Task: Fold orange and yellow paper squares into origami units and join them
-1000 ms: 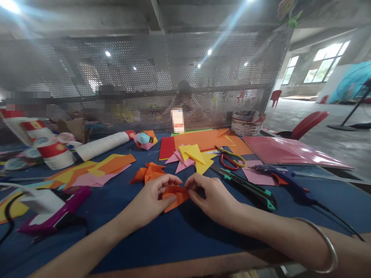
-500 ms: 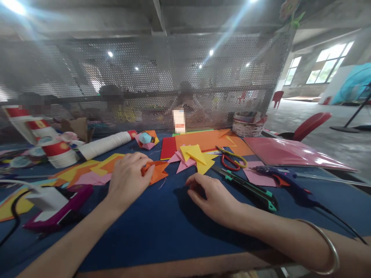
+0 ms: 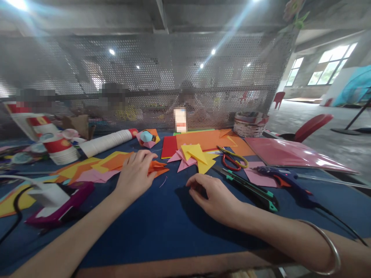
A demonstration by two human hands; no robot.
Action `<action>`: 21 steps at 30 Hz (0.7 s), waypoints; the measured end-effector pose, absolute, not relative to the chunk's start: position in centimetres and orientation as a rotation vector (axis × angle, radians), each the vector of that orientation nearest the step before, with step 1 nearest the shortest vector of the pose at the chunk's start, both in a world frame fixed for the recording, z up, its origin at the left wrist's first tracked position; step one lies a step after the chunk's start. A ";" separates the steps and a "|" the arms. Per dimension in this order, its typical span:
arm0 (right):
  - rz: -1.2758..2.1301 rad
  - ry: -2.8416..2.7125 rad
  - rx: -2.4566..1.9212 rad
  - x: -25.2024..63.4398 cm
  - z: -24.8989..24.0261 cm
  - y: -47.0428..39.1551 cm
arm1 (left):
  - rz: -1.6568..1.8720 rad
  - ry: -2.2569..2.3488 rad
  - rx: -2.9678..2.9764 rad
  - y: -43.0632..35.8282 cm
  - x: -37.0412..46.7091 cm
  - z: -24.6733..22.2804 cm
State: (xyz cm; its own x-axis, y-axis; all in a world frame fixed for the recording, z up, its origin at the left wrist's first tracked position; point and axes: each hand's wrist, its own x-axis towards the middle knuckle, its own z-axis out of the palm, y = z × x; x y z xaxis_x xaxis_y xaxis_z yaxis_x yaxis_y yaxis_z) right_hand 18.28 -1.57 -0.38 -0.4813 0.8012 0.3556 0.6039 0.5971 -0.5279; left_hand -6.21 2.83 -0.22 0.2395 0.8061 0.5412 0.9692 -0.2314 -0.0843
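My left hand [image 3: 137, 172] is closed over a folded orange paper piece [image 3: 158, 167], whose points stick out to the right of the fingers. Right of it, my right hand [image 3: 213, 195] rests on the blue table [image 3: 162, 235] with curled fingers, thumb and fingertips a little apart, nothing between them. Folded yellow paper [image 3: 197, 156] and pink paper [image 3: 184, 162] lie just beyond, between the hands. A black and green cutter [image 3: 249, 188] lies beside my right hand, with red and yellow scissors [image 3: 232, 159] behind it.
A glue gun [image 3: 285, 181] with a cord lies at the right, near a pink plastic packet [image 3: 290, 154]. Paper cups [image 3: 60, 148] and a purple power strip [image 3: 60, 206] stand at the left. A woven basket [image 3: 251, 125] stands by the mesh screen [image 3: 162, 77]; people sit behind it.
My left hand has shifted slightly to the right and covers more of the orange paper piece. My right hand has stayed almost still.
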 end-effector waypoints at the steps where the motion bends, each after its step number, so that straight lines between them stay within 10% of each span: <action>1: 0.440 -2.249 -1.107 18.3 -0.3 -1.5 | -0.541 -1.631 -2.103 3.1 -6.4 -0.3; 21: -0.041 -2.336 -1.452 20.4 2.5 3.5 | -1.096 -1.231 -2.730 -0.6 -2.8 0.6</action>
State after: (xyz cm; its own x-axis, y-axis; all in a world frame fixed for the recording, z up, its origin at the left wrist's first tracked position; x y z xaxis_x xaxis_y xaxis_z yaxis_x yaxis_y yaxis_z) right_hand 20.35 3.52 2.51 -0.3882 0.8572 0.3385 0.8686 0.4630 -0.1764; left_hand -2.78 -0.62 0.58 0.4658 0.6770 0.5699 0.6446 -0.7008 0.3056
